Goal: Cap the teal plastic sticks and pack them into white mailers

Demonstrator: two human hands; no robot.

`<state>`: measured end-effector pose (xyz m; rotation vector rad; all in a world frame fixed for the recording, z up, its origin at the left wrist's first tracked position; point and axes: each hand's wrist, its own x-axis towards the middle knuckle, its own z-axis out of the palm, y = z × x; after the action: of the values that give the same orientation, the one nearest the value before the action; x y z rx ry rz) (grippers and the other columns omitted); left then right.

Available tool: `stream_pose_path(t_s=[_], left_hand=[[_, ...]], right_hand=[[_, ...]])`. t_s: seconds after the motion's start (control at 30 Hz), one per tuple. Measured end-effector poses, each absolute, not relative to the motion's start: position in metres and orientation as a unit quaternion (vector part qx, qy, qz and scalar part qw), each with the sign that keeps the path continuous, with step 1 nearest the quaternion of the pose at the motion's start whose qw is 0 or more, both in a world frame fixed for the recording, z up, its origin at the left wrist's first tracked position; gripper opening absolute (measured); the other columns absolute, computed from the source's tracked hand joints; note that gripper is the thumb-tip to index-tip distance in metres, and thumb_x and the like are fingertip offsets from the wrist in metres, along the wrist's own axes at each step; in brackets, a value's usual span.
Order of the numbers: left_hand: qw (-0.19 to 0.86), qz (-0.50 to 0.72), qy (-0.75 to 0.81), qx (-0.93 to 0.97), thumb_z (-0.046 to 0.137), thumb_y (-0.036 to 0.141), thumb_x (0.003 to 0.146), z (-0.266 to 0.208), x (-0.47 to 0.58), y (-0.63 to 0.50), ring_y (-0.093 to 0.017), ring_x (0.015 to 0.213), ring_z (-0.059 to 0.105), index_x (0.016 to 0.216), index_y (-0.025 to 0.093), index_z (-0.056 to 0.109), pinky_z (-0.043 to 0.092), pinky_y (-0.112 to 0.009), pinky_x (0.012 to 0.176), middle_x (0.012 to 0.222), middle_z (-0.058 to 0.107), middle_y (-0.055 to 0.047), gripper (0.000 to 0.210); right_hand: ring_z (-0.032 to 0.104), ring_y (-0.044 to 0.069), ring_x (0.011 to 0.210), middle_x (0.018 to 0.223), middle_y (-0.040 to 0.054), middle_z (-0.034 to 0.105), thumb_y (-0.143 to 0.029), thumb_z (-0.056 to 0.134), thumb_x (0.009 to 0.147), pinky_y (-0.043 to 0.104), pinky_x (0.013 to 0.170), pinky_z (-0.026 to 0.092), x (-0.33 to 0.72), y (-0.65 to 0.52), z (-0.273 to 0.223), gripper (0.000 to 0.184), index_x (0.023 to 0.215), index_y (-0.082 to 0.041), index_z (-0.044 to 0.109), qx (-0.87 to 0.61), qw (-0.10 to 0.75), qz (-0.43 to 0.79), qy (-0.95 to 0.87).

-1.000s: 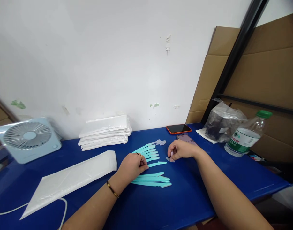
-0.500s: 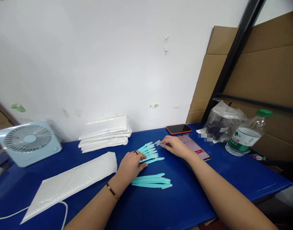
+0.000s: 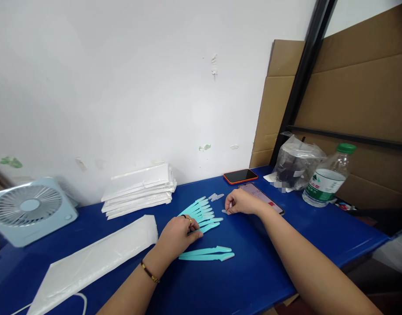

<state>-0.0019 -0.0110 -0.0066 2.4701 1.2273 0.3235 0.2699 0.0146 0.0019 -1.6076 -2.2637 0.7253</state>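
Note:
Turquoise eyebrow razors lie fanned out side by side on the blue table. My left hand is over their handle ends, thumb and fingers closed on the nearest razor, whose blade end points right. Two more razors lie apart, closer to me. My right hand is pinched at the right of the fan, with a small clear blade cap at its fingertips; the fingers partly hide what they hold. Several loose clear caps lie just beyond the fan.
A stack of white padded envelopes stands by the wall, with a single envelope in front. A fan is at left. Two phones, an orange-edged one and a lit one, a bagged cup and a water bottle are at right.
One razor has gone from the nearer group to my left hand beside the fan. My right hand has moved from the loose caps toward me, with a cap at its fingertips. The view has shifted slightly right.

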Motion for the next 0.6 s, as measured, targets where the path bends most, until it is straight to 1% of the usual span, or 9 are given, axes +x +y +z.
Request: stream_pose_path(t_s=[0.1,0.23,0.3,0.37,0.47,0.53,0.6], left_hand=[[0.177,0.105,0.425,0.881,0.054,0.035,0.075,-0.0066,-0.0021,-0.0115,-0.013,0.071,0.055,0.080,0.022,0.064,0.036,-0.021,0.060,0.077,0.063,0.001,0.017],[0.164,0.103,0.402,0.895,0.044,0.027,0.081,-0.0051,-0.0023,-0.0128,-0.012,0.068,0.054,0.075,0.022,0.064,0.035,-0.022,0.061,0.074,0.063,0.001,0.021],[0.166,0.106,0.395,0.897,0.042,0.027,0.082,-0.0040,-0.0017,-0.0147,-0.012,0.069,0.054,0.075,0.021,0.063,0.035,-0.022,0.061,0.075,0.063,0.000,0.023],[0.178,0.108,0.398,0.893,0.046,0.034,0.081,-0.0037,-0.0005,-0.0171,-0.013,0.070,0.054,0.077,0.022,0.063,0.035,-0.022,0.060,0.076,0.062,0.000,0.021],[0.204,0.102,0.413,0.882,0.056,0.042,0.073,-0.0058,0.0017,-0.0196,-0.014,0.070,0.053,0.079,0.022,0.063,0.035,-0.022,0.057,0.075,0.061,0.000,0.022],[0.220,0.101,0.422,0.874,0.058,0.041,0.071,-0.0079,0.0027,-0.0199,-0.013,0.069,0.053,0.079,0.022,0.063,0.035,-0.021,0.056,0.074,0.061,0.001,0.021],[0.231,0.103,0.428,0.868,0.056,0.039,0.073,-0.0095,0.0029,-0.0194,-0.012,0.067,0.053,0.079,0.023,0.063,0.035,-0.021,0.056,0.073,0.061,0.002,0.019]], right_hand=[[0.057,0.013,0.061,0.065,0.0009,0.066,-0.029,0.068,0.060,0.019,0.051,0.038,0.2669,0.0123,0.0050,0.017,0.072,-0.017,0.070,-0.555,0.126,0.245,-0.785],[0.056,0.013,0.060,0.064,0.0014,0.065,-0.029,0.068,0.059,0.019,0.050,0.037,0.2663,0.0116,0.0064,0.018,0.072,-0.017,0.070,-0.558,0.113,0.244,-0.785],[0.056,0.013,0.060,0.065,0.0015,0.066,-0.030,0.068,0.060,0.020,0.049,0.037,0.2670,0.0117,0.0066,0.019,0.073,-0.017,0.070,-0.557,0.109,0.247,-0.785],[0.056,0.013,0.060,0.066,0.0015,0.066,-0.031,0.067,0.060,0.020,0.049,0.037,0.2678,0.0116,0.0069,0.019,0.073,-0.017,0.070,-0.558,0.107,0.251,-0.783],[0.057,0.014,0.061,0.067,0.0015,0.066,-0.032,0.068,0.060,0.020,0.050,0.038,0.2689,0.0114,0.0075,0.019,0.072,-0.017,0.070,-0.559,0.103,0.255,-0.782],[0.057,0.014,0.061,0.067,0.0014,0.067,-0.032,0.068,0.059,0.020,0.050,0.038,0.2696,0.0114,0.0075,0.019,0.071,-0.017,0.070,-0.560,0.097,0.259,-0.781],[0.057,0.014,0.061,0.067,0.0013,0.067,-0.032,0.068,0.058,0.020,0.051,0.038,0.2701,0.0117,0.0069,0.020,0.071,-0.017,0.070,-0.559,0.093,0.262,-0.781]])
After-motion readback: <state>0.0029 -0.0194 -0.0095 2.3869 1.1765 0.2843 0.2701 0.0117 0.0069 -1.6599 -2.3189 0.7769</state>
